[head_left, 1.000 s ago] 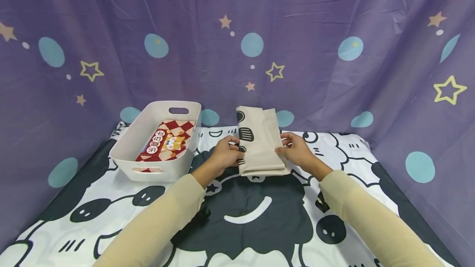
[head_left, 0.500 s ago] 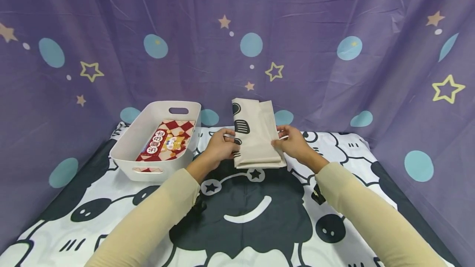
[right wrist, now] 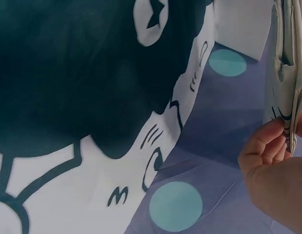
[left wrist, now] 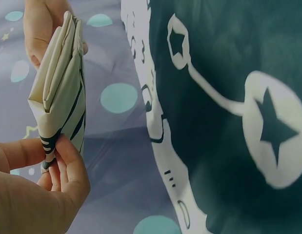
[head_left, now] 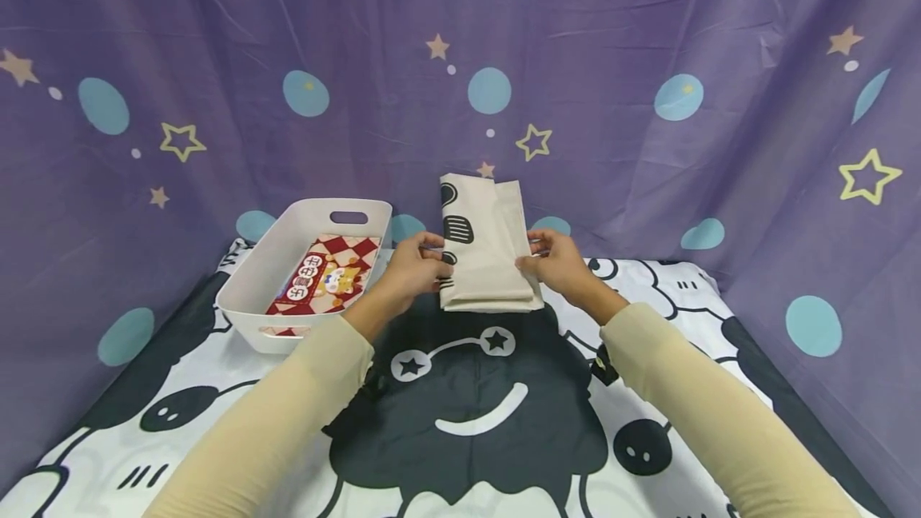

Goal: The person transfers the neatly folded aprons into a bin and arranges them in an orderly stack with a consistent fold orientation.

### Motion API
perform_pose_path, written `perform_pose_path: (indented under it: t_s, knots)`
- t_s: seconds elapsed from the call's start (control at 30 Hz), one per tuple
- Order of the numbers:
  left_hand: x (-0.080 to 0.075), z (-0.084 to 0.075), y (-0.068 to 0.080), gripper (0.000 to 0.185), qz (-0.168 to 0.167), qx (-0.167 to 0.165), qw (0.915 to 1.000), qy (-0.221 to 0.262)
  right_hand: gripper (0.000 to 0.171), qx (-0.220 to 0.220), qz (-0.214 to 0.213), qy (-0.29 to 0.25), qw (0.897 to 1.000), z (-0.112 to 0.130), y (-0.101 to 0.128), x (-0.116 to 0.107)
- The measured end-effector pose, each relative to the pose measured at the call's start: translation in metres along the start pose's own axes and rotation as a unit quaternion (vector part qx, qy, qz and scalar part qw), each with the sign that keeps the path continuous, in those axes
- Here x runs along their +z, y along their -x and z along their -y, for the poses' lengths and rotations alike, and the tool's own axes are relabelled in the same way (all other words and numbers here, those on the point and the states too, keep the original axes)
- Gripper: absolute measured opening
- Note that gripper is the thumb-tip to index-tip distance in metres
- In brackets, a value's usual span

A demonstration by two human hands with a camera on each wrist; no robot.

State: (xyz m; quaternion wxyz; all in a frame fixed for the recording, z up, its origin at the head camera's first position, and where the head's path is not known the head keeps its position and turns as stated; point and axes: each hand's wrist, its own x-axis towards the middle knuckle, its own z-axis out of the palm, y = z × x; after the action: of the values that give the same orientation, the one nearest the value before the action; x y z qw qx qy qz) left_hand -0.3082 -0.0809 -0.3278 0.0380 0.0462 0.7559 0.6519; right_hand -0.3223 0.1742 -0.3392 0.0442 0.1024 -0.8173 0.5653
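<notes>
Both hands hold a folded cream cloth (head_left: 485,250) with black printed shapes along its left side. My left hand (head_left: 408,268) pinches the cloth's left edge near the lower end. On the opposite edge, the thumb and fingers of my right hand (head_left: 567,266) grip it. Several stacked layers show along the near end of the cloth (left wrist: 60,80) in the left wrist view, with the left hand (left wrist: 50,192) pinching a corner. The right wrist view catches only part of the cloth, between the thumb and fingers of the right hand (right wrist: 277,170). The bundle is held up off the bedspread.
Left of the hands stands a white plastic basket (head_left: 245,326) with handle slots. Inside lies a red checked packet (head_left: 327,274) with a cartoon animal on it. A black-and-white cartoon sheet (head_left: 475,438) covers the surface, and a purple curtain (head_left: 590,142) hangs behind.
Both hands have moved the folded cloth upward in the view and slightly left, keeping their grip on its two edges. The basket and its packet stay in place.
</notes>
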Motion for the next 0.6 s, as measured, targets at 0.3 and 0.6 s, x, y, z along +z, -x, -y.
perform_pose_path:
  t_s: [0.3, 0.6]
  knots:
    - [-0.024, -0.012, 0.003, 0.049, -0.009, 0.02, 0.9995, -0.024, 0.057, 0.015, -0.002, -0.035, 0.999, 0.016, -0.009, 0.018]
    - [-0.052, -0.022, 0.007, 0.052, -0.019, 0.029, 0.9991, -0.026, 0.052, 0.019, -0.01, -0.06, 0.998, 0.037, -0.017, 0.038]
